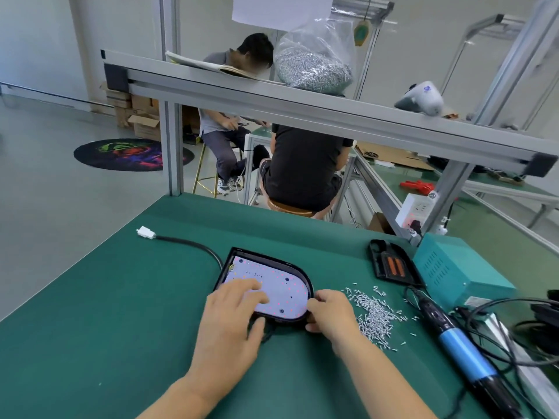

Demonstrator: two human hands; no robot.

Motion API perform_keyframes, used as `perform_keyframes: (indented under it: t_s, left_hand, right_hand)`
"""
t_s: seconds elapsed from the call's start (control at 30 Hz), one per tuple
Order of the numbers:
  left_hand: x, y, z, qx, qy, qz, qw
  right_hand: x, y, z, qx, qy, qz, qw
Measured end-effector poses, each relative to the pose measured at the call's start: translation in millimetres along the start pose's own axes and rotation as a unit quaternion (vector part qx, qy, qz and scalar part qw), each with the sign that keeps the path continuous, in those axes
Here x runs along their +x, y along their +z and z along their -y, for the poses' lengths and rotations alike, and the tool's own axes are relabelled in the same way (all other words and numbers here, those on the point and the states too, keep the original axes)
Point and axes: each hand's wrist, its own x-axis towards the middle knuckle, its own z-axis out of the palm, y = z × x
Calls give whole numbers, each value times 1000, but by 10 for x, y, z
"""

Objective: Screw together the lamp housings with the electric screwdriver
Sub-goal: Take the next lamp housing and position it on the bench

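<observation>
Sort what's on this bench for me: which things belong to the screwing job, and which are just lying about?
For the job:
- lamp housing with LED board, under left hand and right hand
- loose screws
- electric screwdriver, lying unused
- second housing part
- teal power box, probably the screwdriver's supply

Lying about:
- bag of screws on the shelf
- white connector on the housing's cable

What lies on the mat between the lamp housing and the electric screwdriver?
In the head view, a loose pile of small silver screws lies on the green mat between the lamp housing and the electric screwdriver.
</observation>
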Motion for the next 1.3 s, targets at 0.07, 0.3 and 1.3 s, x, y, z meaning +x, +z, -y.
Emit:
perform_keyframes:
  t_s: [0.07, 0.3, 1.3]
  left_hand:
    - [-46, -169, 153, -27, -106, -34, 993]
    - [-197, -314, 570, -72, -209, 150, 964]
    - [728, 125, 830, -69, -211, 101, 970]
  right_hand:
    - [63, -46, -7, 0, 4, -9, 1000]
    - [240, -239, 51, -60, -57, -29, 996]
    - [215, -159, 550, -245, -542, 89, 799]
